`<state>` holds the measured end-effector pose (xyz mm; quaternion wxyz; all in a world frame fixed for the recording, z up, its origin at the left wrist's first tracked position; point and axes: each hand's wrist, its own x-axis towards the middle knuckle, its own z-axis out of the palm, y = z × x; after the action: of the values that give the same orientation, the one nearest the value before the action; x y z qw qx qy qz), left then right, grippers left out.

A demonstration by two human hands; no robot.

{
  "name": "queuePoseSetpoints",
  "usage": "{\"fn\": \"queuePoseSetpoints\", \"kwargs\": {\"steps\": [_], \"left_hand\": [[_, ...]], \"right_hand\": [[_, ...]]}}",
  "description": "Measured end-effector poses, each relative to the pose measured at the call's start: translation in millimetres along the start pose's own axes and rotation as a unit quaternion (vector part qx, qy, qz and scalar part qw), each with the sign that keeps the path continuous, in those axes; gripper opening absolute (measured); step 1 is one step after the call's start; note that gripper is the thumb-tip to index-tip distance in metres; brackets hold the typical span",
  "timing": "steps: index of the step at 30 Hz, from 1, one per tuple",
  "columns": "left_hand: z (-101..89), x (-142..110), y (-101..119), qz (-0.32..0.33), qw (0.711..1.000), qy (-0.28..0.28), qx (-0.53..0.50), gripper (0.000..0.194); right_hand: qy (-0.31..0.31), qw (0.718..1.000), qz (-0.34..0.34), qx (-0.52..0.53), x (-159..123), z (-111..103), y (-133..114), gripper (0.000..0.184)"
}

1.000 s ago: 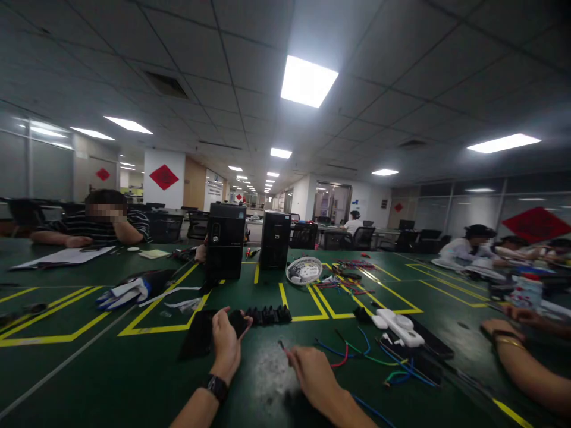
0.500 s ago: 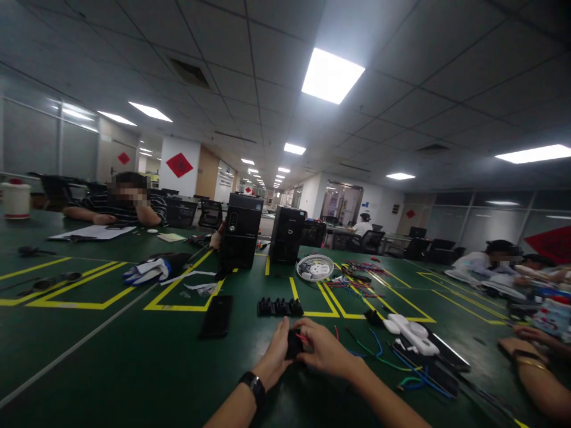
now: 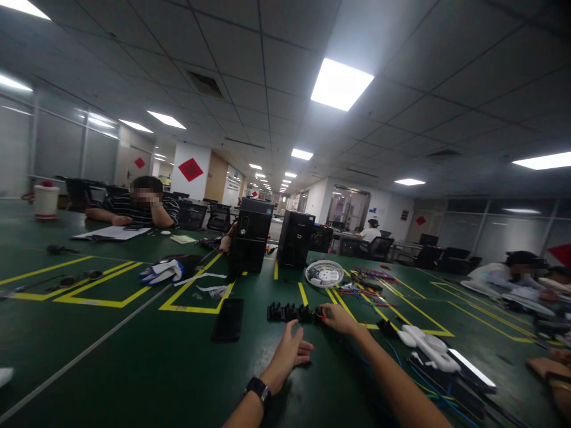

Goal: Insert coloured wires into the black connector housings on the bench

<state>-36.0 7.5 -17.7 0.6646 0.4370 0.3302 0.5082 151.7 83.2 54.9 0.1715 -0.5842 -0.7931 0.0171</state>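
Observation:
My right hand [image 3: 339, 320] reaches forward over the green table, its fingers pinched on a small black part [image 3: 319, 312] with a bit of red wire showing. That part is at the right end of a row of black plastic parts [image 3: 289, 313]; whether it touches the row or the table I cannot tell. Nearer to me, my left hand [image 3: 288, 355], with a black watch [image 3: 259, 389] on the wrist, is empty with its fingers apart. To its left lies a black phone [image 3: 228, 320].
Two black computer cases [image 3: 253, 235] stand beyond the row. A white plastic basket [image 3: 324, 274] and loose coloured wires [image 3: 370, 285] lie to their right. White devices [image 3: 430, 348] rest at right. Gloves [image 3: 167, 270] lie at left; another person [image 3: 134, 208] sits across the table.
My hands have parted. The right one has carried the black part forward to the end of the row, and the left has let go and opened. The view has shifted slightly.

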Motion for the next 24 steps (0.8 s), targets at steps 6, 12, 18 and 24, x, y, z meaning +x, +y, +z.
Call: {"fn": "queuePoseSetpoints", "kwargs": {"steps": [6,12,18,24], "left_hand": [[6.6,-8,-3,0.12,0.961,-0.052,0.242,0.045],[32.0,-37,-1,0.276,0.782,-0.21,0.518,0.021],[27.4,-55,3,0.275,0.854,-0.252,0.363,0.032],[25.9,-52,6,0.271,0.82,-0.252,0.437,0.027]], "right_hand": [[-0.012,0.999,-0.025,0.02,7,-32,-10,0.011],[-0.046,0.997,-0.054,0.026,24,-40,-83,0.03],[-0.102,0.965,-0.225,0.085,29,25,-225,0.049],[0.018,0.997,-0.076,0.0,6,-1,-146,0.046]]}}
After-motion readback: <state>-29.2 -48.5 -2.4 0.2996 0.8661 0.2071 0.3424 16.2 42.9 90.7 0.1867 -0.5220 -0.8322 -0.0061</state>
